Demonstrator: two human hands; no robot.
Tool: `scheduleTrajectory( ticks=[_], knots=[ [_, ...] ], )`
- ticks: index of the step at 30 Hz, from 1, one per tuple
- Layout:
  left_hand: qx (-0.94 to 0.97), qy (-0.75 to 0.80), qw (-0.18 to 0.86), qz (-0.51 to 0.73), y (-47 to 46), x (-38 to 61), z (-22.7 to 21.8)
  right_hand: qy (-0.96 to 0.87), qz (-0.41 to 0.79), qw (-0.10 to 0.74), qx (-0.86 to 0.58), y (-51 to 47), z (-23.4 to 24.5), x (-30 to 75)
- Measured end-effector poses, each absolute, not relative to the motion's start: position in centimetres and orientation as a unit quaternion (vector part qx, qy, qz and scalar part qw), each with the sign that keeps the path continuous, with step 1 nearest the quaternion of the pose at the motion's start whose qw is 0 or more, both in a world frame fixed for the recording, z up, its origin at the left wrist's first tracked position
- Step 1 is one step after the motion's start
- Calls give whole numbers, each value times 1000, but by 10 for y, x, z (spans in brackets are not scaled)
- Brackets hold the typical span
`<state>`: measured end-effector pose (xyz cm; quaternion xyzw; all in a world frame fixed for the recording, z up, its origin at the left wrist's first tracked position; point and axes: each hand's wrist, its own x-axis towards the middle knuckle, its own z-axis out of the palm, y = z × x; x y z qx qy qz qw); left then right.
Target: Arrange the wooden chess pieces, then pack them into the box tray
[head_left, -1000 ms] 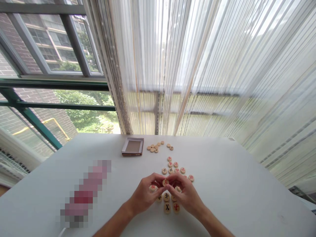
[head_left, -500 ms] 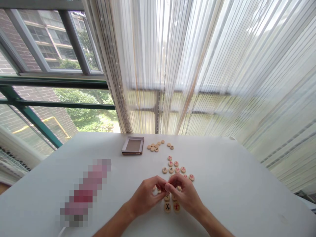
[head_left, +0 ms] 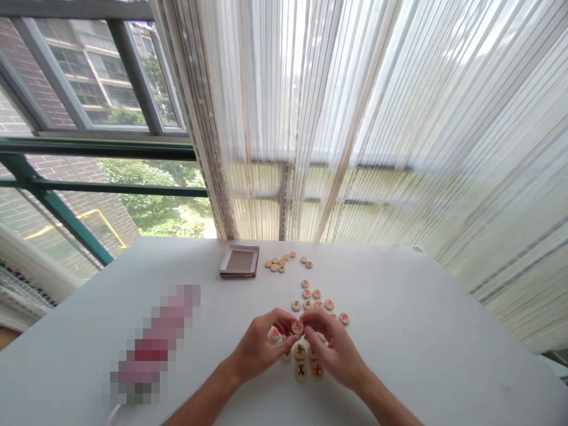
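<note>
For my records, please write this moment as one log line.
left hand: holds round wooden red-marked piece | right hand: at its right edge | white table: more round pieces

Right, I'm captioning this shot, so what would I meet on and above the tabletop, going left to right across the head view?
Pixelated pinkish patch → open box → red-marked piece at the fingertips → right hand.
</note>
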<state>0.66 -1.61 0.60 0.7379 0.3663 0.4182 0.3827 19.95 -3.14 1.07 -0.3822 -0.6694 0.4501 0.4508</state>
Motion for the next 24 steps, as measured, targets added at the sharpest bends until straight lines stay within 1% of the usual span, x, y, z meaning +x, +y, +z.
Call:
scheduleTrajectory(
  ticks=[20, 24],
  knots=[
    [712, 359, 443, 410, -15, 6, 4, -677, 420, 463, -390, -31, 10, 198],
    [703, 362, 454, 410, -17, 8, 6, -689, 414, 452, -387, -32, 9, 198]
  ],
)
